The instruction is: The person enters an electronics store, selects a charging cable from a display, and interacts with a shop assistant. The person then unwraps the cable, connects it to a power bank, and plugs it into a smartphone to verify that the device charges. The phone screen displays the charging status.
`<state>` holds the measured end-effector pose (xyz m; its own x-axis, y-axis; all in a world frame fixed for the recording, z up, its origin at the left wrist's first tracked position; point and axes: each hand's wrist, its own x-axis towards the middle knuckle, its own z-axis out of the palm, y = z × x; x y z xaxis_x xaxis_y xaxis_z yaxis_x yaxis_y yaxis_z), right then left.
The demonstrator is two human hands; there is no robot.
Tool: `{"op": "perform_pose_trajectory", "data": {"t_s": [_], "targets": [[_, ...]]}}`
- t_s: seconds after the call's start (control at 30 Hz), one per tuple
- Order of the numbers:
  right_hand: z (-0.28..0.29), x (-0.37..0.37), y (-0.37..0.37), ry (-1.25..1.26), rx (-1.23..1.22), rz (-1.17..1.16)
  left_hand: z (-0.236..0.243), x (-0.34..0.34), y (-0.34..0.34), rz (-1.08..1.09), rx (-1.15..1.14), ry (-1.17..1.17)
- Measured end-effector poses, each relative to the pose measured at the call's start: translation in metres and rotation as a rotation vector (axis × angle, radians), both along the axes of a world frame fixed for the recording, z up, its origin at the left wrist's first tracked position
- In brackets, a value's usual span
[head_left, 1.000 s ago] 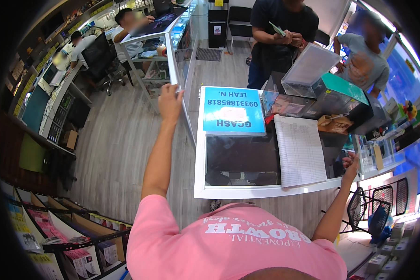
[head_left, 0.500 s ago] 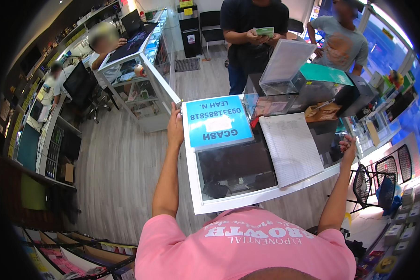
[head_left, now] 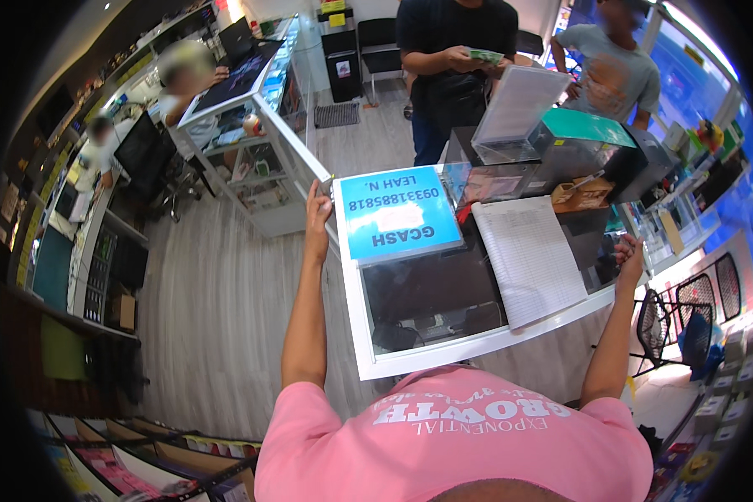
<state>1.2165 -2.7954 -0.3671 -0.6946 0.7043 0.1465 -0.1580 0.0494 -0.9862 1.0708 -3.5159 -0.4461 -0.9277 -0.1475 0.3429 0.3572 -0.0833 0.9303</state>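
Observation:
My left hand rests against the left edge of a white-framed glass counter, its fingers extended and holding nothing. Beside it, a blue printed sheet in a clear sleeve lies on the glass. At the counter's right end is my right hand, fingers curled in, with no object visible in it. Between my hands an open ruled notebook lies on the glass, overhanging the near edge. Behind it stand a small wooden holder with a pen and a clear acrylic stand.
Across the counter, a person in a dark shirt holds a green-and-white paper; another in a grey shirt stands alongside. A dark box with a green top sits on the counter. A glass showcase stands left, folding chairs right.
My view has shifted slightly, so the counter appears a little farther right. The person in the dark shirt has tilted the green-and-white paper. Both my hands stay at the counter's ends.

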Motion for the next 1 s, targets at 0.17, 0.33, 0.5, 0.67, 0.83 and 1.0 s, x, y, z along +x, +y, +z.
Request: {"op": "perform_pose_trajectory", "data": {"t_s": [0.17, 0.33, 0.5, 0.67, 0.83, 1.0], "targets": [[-0.005, -0.005, 0.008, -0.015, 0.015, -0.001, 0.009, -0.005, 0.001, 0.087, -0.061, 0.027], [-0.006, -0.005, 0.012, -0.008, 0.01, 0.005, 0.012, -0.006, 0.005, 0.217, -0.308, 0.05], [-0.007, -0.01, 0.012, -0.012, 0.009, -0.006, 0.011, -0.014, 0.003, 0.328, -0.431, 0.118], [-0.008, -0.003, 0.017, -0.027, 0.022, 0.004, 0.014, -0.018, 0.02, 0.382, -0.447, 0.096], [-0.005, -0.008, 0.004, -0.055, 0.056, -0.017, -0.006, -0.028, 0.008, 0.418, -0.391, -0.02], [-0.005, -0.013, 0.001, -0.042, 0.078, 0.011, -0.023, -0.034, 0.011, 0.334, -0.043, -0.158]]}}
